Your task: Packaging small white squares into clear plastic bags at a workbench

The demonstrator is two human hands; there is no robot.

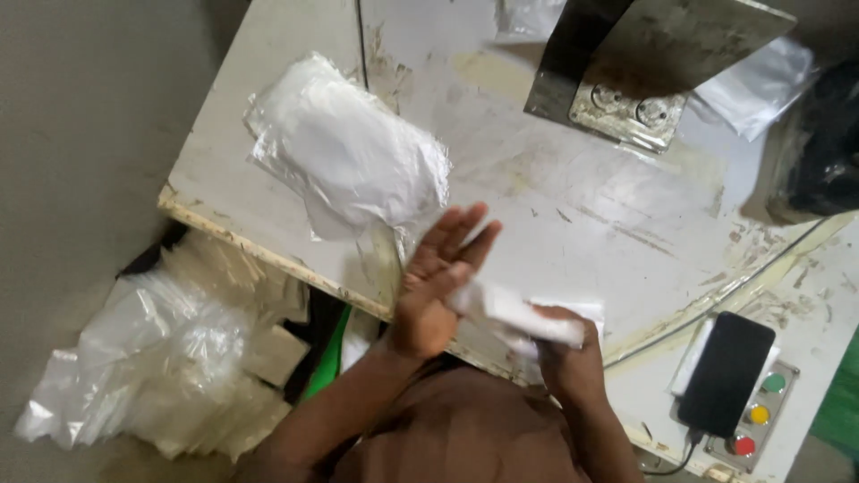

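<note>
The left hand (436,284) is up over the near edge of the worn white worktable (555,192), fingers spread and flat, palm pressed against one end of a small white folded piece (517,317) — cloth or plastic, too blurred to say which. The right hand (565,351) is curled around the other end of that piece, gripping it from below, so the piece sits between the two hands just above the table's edge.

Just beyond the left fingertips lies a clear plastic bag stuffed with white material (349,152), resting on the tabletop near its left corner. Farther back stands a metal machine base with two bolts (629,105), and loose clear bags (759,85) lie beside it.

Off to the right — a black phone (727,373) lying partly over a small control box with green, yellow and red buttons (759,414), a cable running from it. Down on the floor at the left, a heap of clear plastic bags (152,358) sits against the table.
</note>
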